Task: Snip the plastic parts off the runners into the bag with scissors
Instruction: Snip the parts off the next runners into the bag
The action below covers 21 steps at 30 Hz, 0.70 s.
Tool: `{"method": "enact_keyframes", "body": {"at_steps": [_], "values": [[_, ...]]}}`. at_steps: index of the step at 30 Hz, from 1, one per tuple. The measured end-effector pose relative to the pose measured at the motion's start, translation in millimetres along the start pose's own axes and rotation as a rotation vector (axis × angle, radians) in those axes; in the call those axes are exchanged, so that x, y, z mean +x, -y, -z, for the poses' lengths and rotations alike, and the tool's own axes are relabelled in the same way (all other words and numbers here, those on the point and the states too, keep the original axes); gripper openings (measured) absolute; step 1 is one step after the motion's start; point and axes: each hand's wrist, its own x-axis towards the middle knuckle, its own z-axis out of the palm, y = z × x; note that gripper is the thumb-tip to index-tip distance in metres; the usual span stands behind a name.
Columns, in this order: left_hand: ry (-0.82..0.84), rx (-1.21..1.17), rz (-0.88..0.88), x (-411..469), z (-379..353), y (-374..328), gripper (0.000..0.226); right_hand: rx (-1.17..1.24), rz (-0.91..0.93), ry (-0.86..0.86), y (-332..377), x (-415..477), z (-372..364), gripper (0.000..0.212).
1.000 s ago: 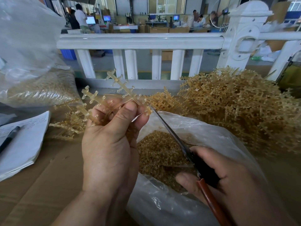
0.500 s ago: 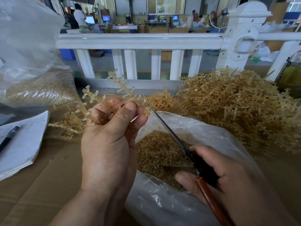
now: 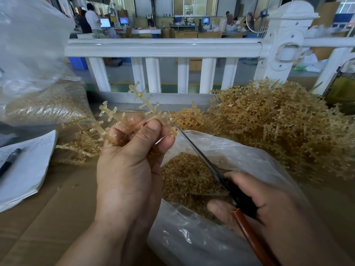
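My left hand (image 3: 130,166) grips a translucent amber runner (image 3: 146,104) with small parts on its branches, holding it up over the open clear plastic bag (image 3: 240,150). The bag holds a heap of cut amber parts (image 3: 188,177). My right hand (image 3: 269,214) grips the scissors (image 3: 226,181) by their dark and red-brown handles. The blade tip reaches the runner's lower right branch, just beside my left thumb.
A big pile of uncut runners (image 3: 278,127) lies at the right. Another filled bag (image 3: 44,106) sits at the left, with a paper pad (image 3: 28,166) and a pen (image 3: 9,160) below it. A white railing (image 3: 163,48) runs along the back. Brown cardboard (image 3: 57,217) covers the work surface.
Hands, runner and scissors have stayed almost in place; the blade tip stays at the runner's lower right branch.
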Motion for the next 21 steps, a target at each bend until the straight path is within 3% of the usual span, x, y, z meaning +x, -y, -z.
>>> {"method": "enact_keyframes", "body": {"at_steps": [5, 16, 21], "values": [[-0.150, -0.094, 0.037, -0.4, -9.6, -1.9, 0.022, -0.010, -0.008, -0.009, -9.7, 2.7, -6.0, 0.039], [-0.169, -0.067, 0.064, -0.1, -9.3, -3.6, 0.018, -0.017, -0.021, -0.070, -7.0, 0.4, -8.7, 0.039], [-0.188, -0.076, 0.056, 0.9, -9.4, -4.0, 0.021, -0.050, -0.037, -0.064, -8.7, 2.7, -10.9, 0.053]]}}
